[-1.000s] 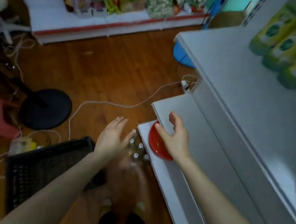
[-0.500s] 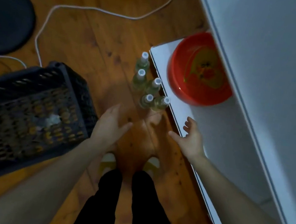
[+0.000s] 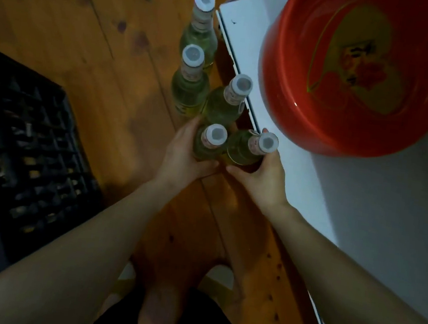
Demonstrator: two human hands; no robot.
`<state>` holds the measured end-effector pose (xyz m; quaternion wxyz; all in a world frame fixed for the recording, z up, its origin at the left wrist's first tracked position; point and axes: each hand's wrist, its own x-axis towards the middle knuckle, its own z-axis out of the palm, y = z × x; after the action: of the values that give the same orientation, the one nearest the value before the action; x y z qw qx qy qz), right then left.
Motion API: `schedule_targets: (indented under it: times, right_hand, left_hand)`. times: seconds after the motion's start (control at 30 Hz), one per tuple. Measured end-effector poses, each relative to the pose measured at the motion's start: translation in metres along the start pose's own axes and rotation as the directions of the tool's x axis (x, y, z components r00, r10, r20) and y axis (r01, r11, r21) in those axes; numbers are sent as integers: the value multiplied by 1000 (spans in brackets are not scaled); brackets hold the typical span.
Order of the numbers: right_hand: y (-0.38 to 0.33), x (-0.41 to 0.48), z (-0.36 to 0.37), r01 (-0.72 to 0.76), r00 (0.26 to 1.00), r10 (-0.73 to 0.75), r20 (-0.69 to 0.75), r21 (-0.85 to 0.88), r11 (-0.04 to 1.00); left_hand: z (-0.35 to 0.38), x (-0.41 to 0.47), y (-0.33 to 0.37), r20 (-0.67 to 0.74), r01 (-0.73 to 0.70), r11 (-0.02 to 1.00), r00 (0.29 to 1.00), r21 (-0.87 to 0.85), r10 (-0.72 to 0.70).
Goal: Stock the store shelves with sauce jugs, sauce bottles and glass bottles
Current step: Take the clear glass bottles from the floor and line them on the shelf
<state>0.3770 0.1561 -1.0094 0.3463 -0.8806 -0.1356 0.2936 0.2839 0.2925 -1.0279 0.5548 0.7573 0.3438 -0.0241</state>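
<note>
By the shelf (image 3: 312,191) edge, left hand (image 3: 181,154) fingers grasp one glass bottle (image 3: 207,146); right hand (image 3: 262,179) fingers grasp the neighbouring bottle (image 3: 243,150).

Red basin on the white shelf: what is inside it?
Inside the red basin only a yellow and red printed picture on its bottom shows, no loose item. Its far edge lies outside the frame, so that part is unseen.

glass bottles (image 3: 190,88) | five, greenish, white caps | upright | clustered on floor (image 3: 89,23)
</note>
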Motion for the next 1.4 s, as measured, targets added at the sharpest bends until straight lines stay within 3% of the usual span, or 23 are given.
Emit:
schedule_targets:
  times: [0.17,0.37,0.53,0.77,0.97,1.1,1.4]
  right_hand:
    - [1,0,3,15,997,-14,-72,16,1000]
    - [-34,-53,-22,-73,995,75,-58,34,997]
    - [-109,-124,-67,-116,993,118,-16,95,989]
    - [-243,-225,-147,-95,995,96,4,171,981]
    - [-352,-286,-232,-23,998,34,-51,203,979]
    - [-411,-317,-296,51,986,-7,-167,263,964]
    - [-498,-356,-445,314,878,-162,-451,286,906]
  left_hand:
    - [-2,-6,-3,-43,-4,1000,999,-6,3]
    - [-38,-71,28,-89,123,990,988,-69,-129]
    - [-90,-148,96,-93,195,975,974,-109,-205]
    - [-184,-248,232,-59,154,986,986,-65,-158]
    - [-259,-300,353,-42,23,1000,999,-16,-24]
    - [-297,-323,430,-24,-119,992,993,34,119]
    - [-335,-315,601,-78,-355,932,929,74,361]
